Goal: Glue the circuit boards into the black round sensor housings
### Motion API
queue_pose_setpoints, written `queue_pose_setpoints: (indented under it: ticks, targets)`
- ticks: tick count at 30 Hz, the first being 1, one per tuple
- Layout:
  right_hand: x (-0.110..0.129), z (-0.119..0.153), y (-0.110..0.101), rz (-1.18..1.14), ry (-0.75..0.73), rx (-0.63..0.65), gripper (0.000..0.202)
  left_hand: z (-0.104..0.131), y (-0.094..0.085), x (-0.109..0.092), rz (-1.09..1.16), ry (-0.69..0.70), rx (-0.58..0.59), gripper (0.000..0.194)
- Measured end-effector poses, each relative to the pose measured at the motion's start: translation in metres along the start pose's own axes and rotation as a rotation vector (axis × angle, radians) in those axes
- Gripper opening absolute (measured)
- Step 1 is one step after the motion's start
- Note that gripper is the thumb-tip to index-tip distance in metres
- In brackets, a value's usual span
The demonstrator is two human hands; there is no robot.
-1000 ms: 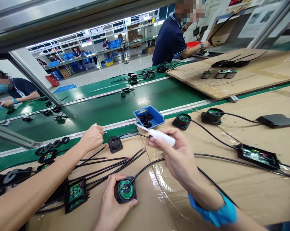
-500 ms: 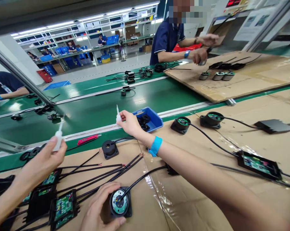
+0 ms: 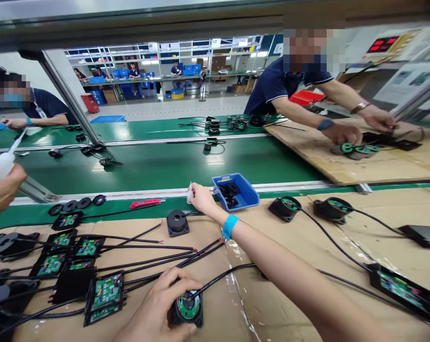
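My left hand [image 3: 161, 304] is wrapped round a round black housing [image 3: 200, 308] on a square base, on the cardboard at the bottom. A round green circuit board [image 3: 188, 306] faces up inside it, and a black cable [image 3: 225, 272] runs off to the right. Farther forward, my right hand [image 3: 203, 199], with a blue wristband, pinches a small white needle-tip bottle [image 3: 189, 196], partly hidden by the fingers, at the edge of the green belt. Beside that hand sits a blue bin [image 3: 248, 197] with small black parts. Another black housing [image 3: 177, 223] stands just below.
At left, a co-worker's hand [image 3: 1, 190] holds another white needle-tip bottle [image 3: 6, 161]. Black cases with circuit boards [image 3: 106, 292] and cables crowd the lower left. A red cutter [image 3: 145, 204] lies near the belt. Opposite, a person [image 3: 289, 85] handles round parts on cardboard.
The view has swung, showing more at left. My right hand has lowered the bottle toward the belt edge. My left hand stays on the housing. The person opposite has reached down to the round parts.
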State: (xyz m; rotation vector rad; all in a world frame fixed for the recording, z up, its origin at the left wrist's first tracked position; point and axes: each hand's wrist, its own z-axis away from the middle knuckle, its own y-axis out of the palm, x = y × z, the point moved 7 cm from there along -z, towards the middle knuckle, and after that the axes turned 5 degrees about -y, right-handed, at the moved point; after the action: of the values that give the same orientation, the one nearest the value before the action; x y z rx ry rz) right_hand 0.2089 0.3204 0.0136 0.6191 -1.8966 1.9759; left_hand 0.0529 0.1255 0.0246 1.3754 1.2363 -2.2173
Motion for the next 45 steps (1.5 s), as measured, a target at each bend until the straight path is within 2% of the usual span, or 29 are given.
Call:
queue_pose_setpoints:
  ticks: [4, 7, 11, 13, 16, 19, 23, 26, 28, 30, 31, 33, 35, 38, 41, 43, 45]
  targets:
    - [0.006, 0.011, -0.015, 0.066, 0.003, -0.001, 0.033, 0.0, 0.0, 0.003, -0.033, 0.079, -0.013, 0.06]
    - [0.0, 0.03, -0.046, 0.131, 0.002, -0.037, 0.037, -0.002, 0.0, 0.007, -0.065, 0.135, -0.038, 0.058]
    - [-0.038, 0.063, -0.094, 0.262, 0.117, -0.075, 0.029, -0.002, 0.0, 0.007, -0.075, 0.147, -0.041, 0.059]
    - [-0.062, 0.072, -0.104, 0.319, 0.208, -0.05, 0.025, 0.0, 0.0, 0.007, -0.066, 0.128, -0.038, 0.064]
    - [-0.087, 0.074, -0.096, 0.364, 0.275, -0.007, 0.025, 0.005, -0.004, 0.011, -0.042, 0.081, -0.037, 0.075]
    - [-0.09, 0.073, -0.087, 0.388, 0.272, -0.039, 0.021, 0.014, -0.015, 0.016, -0.008, 0.043, -0.072, 0.07]
    - [-0.067, 0.095, -0.092, 0.367, 0.181, -0.205, 0.026, 0.026, -0.036, 0.021, 0.07, -0.014, -0.223, 0.048]
    - [-0.027, 0.133, -0.087, 0.23, -0.022, -0.253, 0.025, 0.028, -0.04, 0.019, 0.282, -0.038, -0.273, 0.039]
    - [0.014, 0.165, -0.072, -0.052, -0.313, -0.184, 0.02, 0.026, -0.033, 0.013, 0.5, -0.049, -0.196, 0.043]
    - [0.051, 0.196, -0.054, -0.346, -0.537, -0.069, 0.02, 0.022, -0.02, 0.003, 0.678, -0.056, -0.034, 0.049]
    - [0.064, 0.207, -0.046, -0.446, -0.591, -0.037, 0.021, 0.02, -0.014, -0.003, 0.735, -0.052, 0.047, 0.051]
    - [0.075, 0.218, -0.035, -0.5, -0.604, -0.045, 0.023, 0.018, -0.007, -0.011, 0.804, -0.04, 0.153, 0.054]
    - [0.074, 0.22, -0.028, -0.425, -0.602, -0.12, 0.02, 0.017, -0.007, -0.01, 0.83, -0.036, 0.147, 0.053]
    - [0.059, 0.221, -0.022, -0.102, -0.578, -0.245, 0.021, 0.016, -0.015, 0.001, 0.736, -0.046, -0.015, 0.046]
    - [0.046, 0.229, -0.014, 0.083, -0.534, -0.254, 0.018, 0.019, -0.025, 0.008, 0.409, 0.012, -0.219, 0.041]
    - [0.042, 0.238, -0.011, 0.057, -0.511, -0.253, 0.015, 0.021, -0.026, 0.005, 0.182, 0.071, -0.262, 0.039]
    - [0.041, 0.247, -0.01, 0.023, -0.493, -0.29, 0.012, 0.021, -0.021, 0.001, 0.064, 0.115, -0.214, 0.041]
